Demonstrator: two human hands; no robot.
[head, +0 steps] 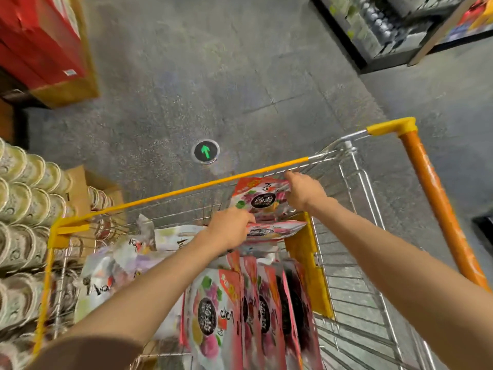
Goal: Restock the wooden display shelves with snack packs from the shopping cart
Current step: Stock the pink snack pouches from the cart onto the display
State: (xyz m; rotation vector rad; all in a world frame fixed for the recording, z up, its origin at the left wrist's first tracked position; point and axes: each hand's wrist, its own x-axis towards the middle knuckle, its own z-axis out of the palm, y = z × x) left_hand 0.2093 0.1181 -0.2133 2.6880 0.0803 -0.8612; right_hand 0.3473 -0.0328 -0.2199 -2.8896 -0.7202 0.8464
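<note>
A wire shopping cart (170, 194) with yellow trim fills the lower middle of the head view. Inside it stand several pink snack packs (213, 313) upright in a row, with pale white packs (112, 271) heaped to their left. My right hand (302, 192) grips the top edge of an upright pink snack pack (260, 198) at the cart's far end. My left hand (230, 227) holds another pink pack (274, 231) lying flat just below it. The wooden display shelves are not in view.
Stacked instant noodle bowls (24, 209) crowd the left edge beside a cardboard box (80, 188). Red cartons (40, 41) stand at the top left, a dark shelf unit (378, 30) at the top right. Grey floor with a green arrow marker (205, 151) lies ahead. The orange cart handle (440, 209) runs on the right.
</note>
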